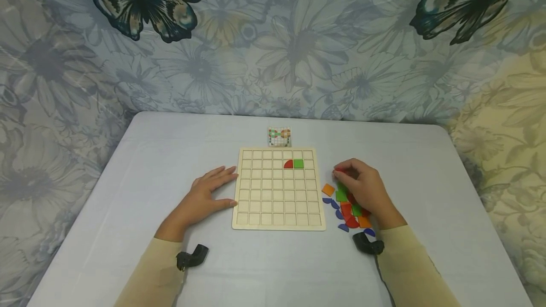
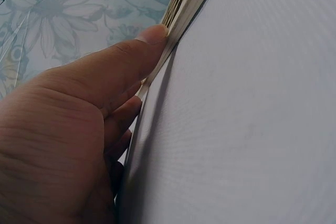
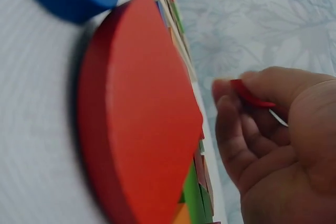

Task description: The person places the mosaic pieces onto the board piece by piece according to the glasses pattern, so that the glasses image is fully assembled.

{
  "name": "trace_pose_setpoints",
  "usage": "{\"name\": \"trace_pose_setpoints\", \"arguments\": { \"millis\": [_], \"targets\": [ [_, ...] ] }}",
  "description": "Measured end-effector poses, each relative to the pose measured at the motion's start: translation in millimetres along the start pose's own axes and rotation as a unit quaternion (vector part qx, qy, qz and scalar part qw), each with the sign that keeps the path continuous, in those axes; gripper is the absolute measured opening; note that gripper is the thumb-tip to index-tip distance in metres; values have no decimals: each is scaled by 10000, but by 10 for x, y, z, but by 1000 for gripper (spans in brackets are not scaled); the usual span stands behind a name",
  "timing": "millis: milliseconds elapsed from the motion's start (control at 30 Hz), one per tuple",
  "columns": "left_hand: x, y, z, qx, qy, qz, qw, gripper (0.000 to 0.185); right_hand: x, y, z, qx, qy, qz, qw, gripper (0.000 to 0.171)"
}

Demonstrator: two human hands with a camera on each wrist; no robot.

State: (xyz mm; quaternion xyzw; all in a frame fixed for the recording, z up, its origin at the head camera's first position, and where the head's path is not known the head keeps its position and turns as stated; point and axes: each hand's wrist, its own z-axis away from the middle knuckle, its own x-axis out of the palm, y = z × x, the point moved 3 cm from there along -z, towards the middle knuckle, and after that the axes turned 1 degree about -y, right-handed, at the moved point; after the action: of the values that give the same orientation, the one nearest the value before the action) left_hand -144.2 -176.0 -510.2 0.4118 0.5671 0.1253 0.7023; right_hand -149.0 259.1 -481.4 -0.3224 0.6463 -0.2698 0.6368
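A pale wooden grid board [image 1: 278, 230] lies flat mid-table. In its second row sit a red quarter-circle piece [image 1: 289, 164] and a green square piece [image 1: 298, 164], side by side. My left hand [image 1: 210, 194] rests at the board's left edge with fingers spread and straight; the thumb tip touches the edge in the left wrist view. To the right of the board, my right hand [image 1: 361, 184] pinches a red curved-edge piece [image 3: 251, 96] between thumb and fingertips. It is raised over the far end of a pile of loose pieces [image 1: 346, 210], partly hiding them.
Orange squares [image 1: 328, 190], green squares, red pieces and several blue segments [image 1: 343, 227] lie between the board and the right forearm. A small pattern card [image 1: 279, 137] stands behind the board's far edge. A patterned cloth [image 1: 273, 60] hangs behind the white table.
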Motion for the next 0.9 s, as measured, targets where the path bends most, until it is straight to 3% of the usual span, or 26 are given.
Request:
{"name": "trace_pose_setpoints", "arguments": {
  "millis": [167, 433, 667, 900],
  "targets": [
    [-2, 4, -1, 4, -17, 7, 10000, 78, -24, -52, -6, 115, -12, -138, 9998, 23],
    [-6, 1, 4, 36, 24, 16, 10000, 78, -48, -178, -13, 398, -10, -913, 9950, 29],
    [-5, 2, 7, 12, 38, -9, 10000, 77, -41, -269, -25, 134, 81, -1169, 9930, 36],
    [-9, 7, 5, -15, 26, 4, 10000, 78, 0, -312, -90, -53, 27, -1555, 9878, 31]
  ]
}}
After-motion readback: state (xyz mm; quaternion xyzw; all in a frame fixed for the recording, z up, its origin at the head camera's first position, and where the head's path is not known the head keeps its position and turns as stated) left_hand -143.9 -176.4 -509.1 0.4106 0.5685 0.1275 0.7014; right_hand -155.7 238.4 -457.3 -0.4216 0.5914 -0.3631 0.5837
